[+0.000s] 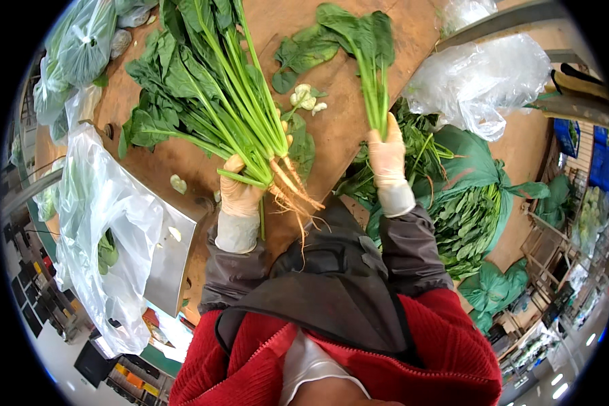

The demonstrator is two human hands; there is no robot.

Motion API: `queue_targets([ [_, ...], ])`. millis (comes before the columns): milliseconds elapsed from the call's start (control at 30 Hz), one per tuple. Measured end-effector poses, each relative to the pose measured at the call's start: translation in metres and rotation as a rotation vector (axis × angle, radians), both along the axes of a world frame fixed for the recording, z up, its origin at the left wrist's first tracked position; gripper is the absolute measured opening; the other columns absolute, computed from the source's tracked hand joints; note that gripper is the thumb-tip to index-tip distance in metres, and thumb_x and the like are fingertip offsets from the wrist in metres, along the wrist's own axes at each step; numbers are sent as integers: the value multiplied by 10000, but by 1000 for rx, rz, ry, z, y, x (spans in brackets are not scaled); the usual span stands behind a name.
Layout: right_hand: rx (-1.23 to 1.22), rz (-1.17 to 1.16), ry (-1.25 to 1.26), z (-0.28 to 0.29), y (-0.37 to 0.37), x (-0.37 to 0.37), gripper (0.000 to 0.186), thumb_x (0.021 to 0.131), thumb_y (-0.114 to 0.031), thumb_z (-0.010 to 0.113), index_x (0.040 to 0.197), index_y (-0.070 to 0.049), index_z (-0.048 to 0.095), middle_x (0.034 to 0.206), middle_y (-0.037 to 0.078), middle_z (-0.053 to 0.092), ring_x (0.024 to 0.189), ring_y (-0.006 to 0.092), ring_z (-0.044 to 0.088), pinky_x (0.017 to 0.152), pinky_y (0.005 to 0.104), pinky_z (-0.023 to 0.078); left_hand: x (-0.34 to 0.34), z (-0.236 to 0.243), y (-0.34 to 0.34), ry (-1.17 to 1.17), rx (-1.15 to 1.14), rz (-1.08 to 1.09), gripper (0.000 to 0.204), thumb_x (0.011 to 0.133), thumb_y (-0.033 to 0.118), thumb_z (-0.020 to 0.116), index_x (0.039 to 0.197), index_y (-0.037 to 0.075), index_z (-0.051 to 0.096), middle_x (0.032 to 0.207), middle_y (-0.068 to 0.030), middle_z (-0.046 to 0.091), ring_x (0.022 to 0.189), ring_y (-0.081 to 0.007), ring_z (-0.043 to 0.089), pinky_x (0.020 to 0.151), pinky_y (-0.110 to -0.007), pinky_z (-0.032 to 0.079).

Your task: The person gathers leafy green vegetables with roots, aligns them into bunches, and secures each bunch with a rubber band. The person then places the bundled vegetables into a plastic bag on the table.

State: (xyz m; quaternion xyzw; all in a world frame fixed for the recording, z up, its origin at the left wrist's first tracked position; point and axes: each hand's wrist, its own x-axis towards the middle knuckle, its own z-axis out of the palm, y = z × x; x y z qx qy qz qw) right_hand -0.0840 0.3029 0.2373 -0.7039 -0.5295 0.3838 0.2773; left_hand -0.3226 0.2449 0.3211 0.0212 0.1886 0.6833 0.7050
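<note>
A large bunch of spinach (230, 101) lies across my left hand (240, 193), whose gloved fingers wrap round the stems just above the pinkish roots (291, 186). The leaves point away from me over the brown table (203, 166). My right hand (387, 159), also gloved, is closed round the lower stems of a smaller spinach bunch (372, 61), its leaves at the far side. Between the two bunches, loose spinach leaves (308, 51) and some pale yellowish leaf scraps (306, 98) rest on the tabletop. The fingertips of my right hand are partly hidden.
A green sack (480, 162) full of spinach stands at the right beside the table edge. Clear plastic bags (480, 74) lie beyond it. At left, a plastic bag (108, 237) drapes over a metal plate (172, 260). Bagged greens (81, 47) sit at the far left.
</note>
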Motion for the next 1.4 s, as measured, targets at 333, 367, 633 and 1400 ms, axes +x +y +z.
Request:
queue_targets([
  [333,-158,-78,1069,64,-8,31,450,841,-291,461,1136,48,481,1021,154,588,661,106,520,484,193,390,-19,-23,-45,6,-25,106,672,755,91,575,1334,-55,266,1330,-245,359,1190,-360,425,994,-462,401],
  [367,-154,-78,1073,69,-9,29,467,833,-309,476,1136,46,481,1016,148,586,656,106,518,481,192,388,-18,-25,-46,-27,-50,96,675,749,78,585,1335,-43,273,1334,-240,357,1194,-365,420,1000,-475,386],
  [633,-240,-18,1184,94,-20,2,460,779,-273,454,1095,61,485,960,185,590,559,134,486,429,208,382,-15,-42,-60,78,-194,59,680,737,125,630,1309,-58,311,1299,-253,394,1176,-376,438,980,-481,407],
  [1400,-42,642,57,80,-71,-105,356,917,-276,461,1165,-20,478,953,195,612,784,338,612,688,381,481,5,-68,-86,-122,-110,-19,496,750,82,674,1192,-10,468,1166,-125,540,1075,-239,527,966,-354,408],
])
